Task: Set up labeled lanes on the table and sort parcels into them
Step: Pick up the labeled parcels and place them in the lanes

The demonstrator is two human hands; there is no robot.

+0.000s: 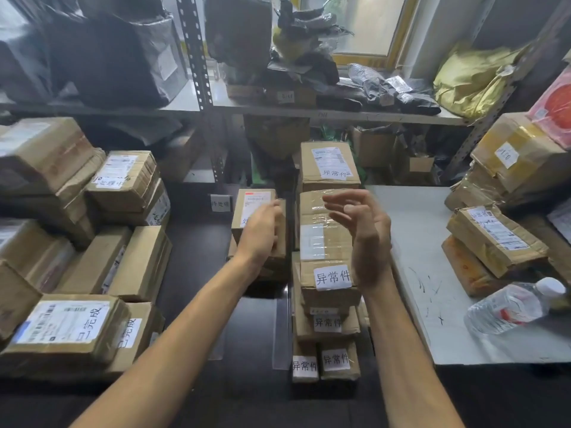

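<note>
Both bare forearms reach forward, the left forearm [173,329] slanting in toward the right forearm [398,350], so the two hands end up near each other but apart. The left hand [262,231] shows its back, wrist straight, fingers [272,210] stretched ahead and laid on top of a small parcel [242,216]. Blur hides whether they or the thumb curl round its edge. The right hand [366,233] is raised on its edge beside the left, palm turned toward it, wrist slightly bent back. Its fingers [340,200] are spread and loosely curved with the thumb apart, and they hold nothing.
</note>
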